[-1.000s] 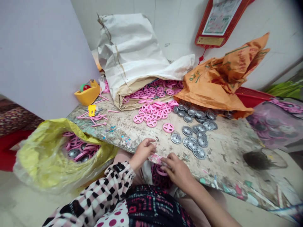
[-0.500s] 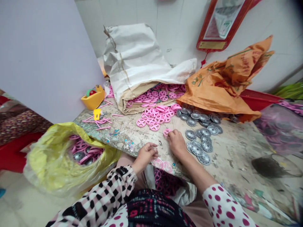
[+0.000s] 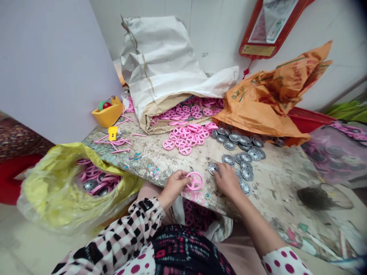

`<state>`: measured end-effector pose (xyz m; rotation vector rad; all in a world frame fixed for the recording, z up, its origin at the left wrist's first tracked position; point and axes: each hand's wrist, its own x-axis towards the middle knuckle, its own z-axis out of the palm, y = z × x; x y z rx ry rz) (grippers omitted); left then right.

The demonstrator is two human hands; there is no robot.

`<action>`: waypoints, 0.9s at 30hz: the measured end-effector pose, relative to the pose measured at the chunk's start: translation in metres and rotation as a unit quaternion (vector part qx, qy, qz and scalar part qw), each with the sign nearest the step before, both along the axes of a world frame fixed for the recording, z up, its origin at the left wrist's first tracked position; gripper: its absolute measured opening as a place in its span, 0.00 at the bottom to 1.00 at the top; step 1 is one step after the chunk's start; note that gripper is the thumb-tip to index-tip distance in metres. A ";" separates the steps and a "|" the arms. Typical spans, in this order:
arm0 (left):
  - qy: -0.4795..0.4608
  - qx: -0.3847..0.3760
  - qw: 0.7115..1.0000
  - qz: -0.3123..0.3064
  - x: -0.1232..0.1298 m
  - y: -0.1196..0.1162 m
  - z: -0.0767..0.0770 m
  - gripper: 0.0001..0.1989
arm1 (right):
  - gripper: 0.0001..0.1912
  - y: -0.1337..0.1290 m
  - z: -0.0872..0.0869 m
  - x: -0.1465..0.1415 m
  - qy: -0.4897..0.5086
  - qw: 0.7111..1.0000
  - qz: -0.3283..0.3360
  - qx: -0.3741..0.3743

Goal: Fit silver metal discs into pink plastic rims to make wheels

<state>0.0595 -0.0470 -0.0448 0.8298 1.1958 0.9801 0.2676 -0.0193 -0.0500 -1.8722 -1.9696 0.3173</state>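
Near the table's front edge, my left hand (image 3: pixel 175 186) pinches a pink spoked wheel (image 3: pixel 196 181) at its left rim, the wheel facing me. To the right, my right hand (image 3: pixel 228 178) has its fingers closed on the edge of a grey disc (image 3: pixel 213 169), beside a group of other grey discs (image 3: pixel 228 159). Farther back lies a pile of loose pink wheels (image 3: pixel 185 149), in front of a white sack (image 3: pixel 166 57) whose open mouth shows many more.
An orange sack (image 3: pixel 263 103) lies at the back right. A yellow bag (image 3: pixel 37 187) at the left holds pink wheels with grey discs. A yellow container (image 3: pixel 107 115), pink rods (image 3: pixel 120 150) and a transparent cup (image 3: pixel 336 198) are on the table (image 3: pixel 275 187).
My left hand now holds the pink wheel that my right hand was touching. My right hand has moved right to a grey disc. The view has shifted slightly.
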 end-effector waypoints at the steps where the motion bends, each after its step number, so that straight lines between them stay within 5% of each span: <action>1: -0.012 -0.025 1.000 0.006 0.001 0.000 0.004 0.08 | 0.19 0.005 0.000 0.005 -0.046 0.999 -0.011 -0.002; 4: -0.067 -0.100 0.993 0.018 0.000 0.000 0.013 0.08 | 0.22 0.011 0.000 0.011 -0.058 0.998 -0.029 -0.013; 7: -0.114 -0.140 0.983 0.020 -0.002 -0.001 0.016 0.07 | 0.16 0.007 0.001 0.005 0.096 0.994 -0.050 0.014; 12: -0.150 -0.130 0.979 0.036 0.005 -0.003 0.012 0.08 | 0.17 -0.020 0.008 -0.032 0.449 0.892 -0.055 0.017; 18: -0.207 -0.069 0.976 -0.011 0.012 -0.011 0.007 0.17 | 0.13 -0.049 0.009 -0.059 0.300 0.950 -0.003 0.092; 23: -0.180 -0.035 0.983 -0.025 0.009 -0.012 0.009 0.20 | 0.23 -0.043 0.008 -0.047 0.361 0.931 0.040 -0.037; 27: -0.136 -0.018 0.990 -0.042 0.008 -0.012 0.009 0.20 | 0.15 -0.044 0.008 -0.050 0.366 0.927 0.060 -0.062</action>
